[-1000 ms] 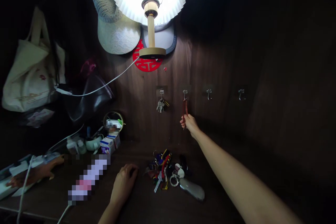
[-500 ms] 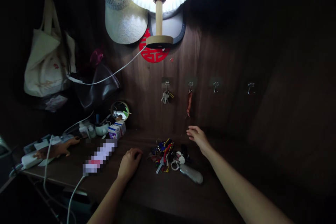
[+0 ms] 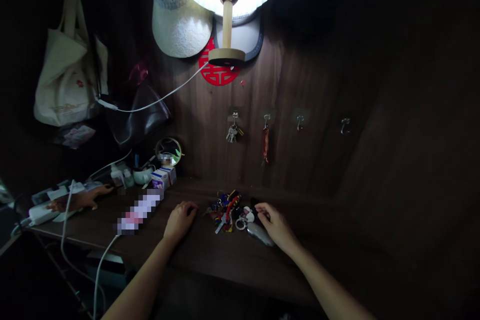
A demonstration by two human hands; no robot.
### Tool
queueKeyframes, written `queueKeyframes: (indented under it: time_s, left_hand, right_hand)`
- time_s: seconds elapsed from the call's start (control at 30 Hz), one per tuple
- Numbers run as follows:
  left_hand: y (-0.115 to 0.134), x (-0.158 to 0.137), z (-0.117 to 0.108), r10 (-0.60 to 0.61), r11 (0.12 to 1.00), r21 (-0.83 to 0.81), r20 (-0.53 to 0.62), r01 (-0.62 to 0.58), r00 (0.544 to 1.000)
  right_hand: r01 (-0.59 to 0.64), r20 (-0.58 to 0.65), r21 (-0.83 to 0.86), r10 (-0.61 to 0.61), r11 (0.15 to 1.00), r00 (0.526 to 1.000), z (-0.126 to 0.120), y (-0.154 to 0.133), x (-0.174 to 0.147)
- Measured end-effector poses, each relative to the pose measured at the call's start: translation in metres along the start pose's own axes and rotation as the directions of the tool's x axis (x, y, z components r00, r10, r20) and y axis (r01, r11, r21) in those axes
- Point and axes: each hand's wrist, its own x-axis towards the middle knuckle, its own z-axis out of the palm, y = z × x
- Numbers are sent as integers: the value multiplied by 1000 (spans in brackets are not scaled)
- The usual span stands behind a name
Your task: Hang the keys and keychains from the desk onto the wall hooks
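Observation:
My right hand [image 3: 275, 225] is open over the right side of a pile of keys [image 3: 225, 215], fingers bent and thumb apart. Its fingertips are beside a small black item [image 3: 254, 203]; whether they touch it I cannot tell. Coloured cords and tags mix with the keys. A metal ring [image 3: 240, 224] and a smooth grey oval fob [image 3: 259, 234] lie at the near right, the fob partly below my right hand. My left hand [image 3: 180, 222] rests on the desk left of the pile, fingers curled in, with nothing visible in them.
On the back wall, a key bunch [image 3: 232, 133] and an orange-brown cord [image 3: 265, 146] hang from hooks; two bare hooks [image 3: 300, 122] are further right. A lit lamp [image 3: 227, 25] hangs above. Left on the desk are a round mirror [image 3: 168, 151], boxes [image 3: 163, 178] and a white cable [image 3: 96, 275].
My right hand has come down and left from near the wall to the right side of the key pile. My left hand stays resting on the desk. The view has shifted slightly.

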Motion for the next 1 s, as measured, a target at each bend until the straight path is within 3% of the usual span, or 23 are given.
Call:
queueKeyframes:
  time_s: [0.17,0.33,0.67,0.87,1.0]
  left_hand:
    - [3,-1,-2,9,1000,22,-1,-9,1000]
    - [3,-1,-2,19,999,26,1,-19,1000]
    - [2,-7,-2,41,999,-21,-3,-41,999]
    - [11,-7,4,-92,989,-121,-22,89,996]
    - [25,-6,20,28,990,-132,-101,-41,994]
  right_hand:
    - [260,105,-322,-239,910,965,0,-18,-22]
    - [447,236,-422,-381,788,894,2,-26,-31]
    - [481,283,-441,-391,758,876,3,-26,-32]
    - [493,254,-473,-423,730,870,5,-22,-32]
    - [488,257,-485,-415,726,873,6,-21,-31]
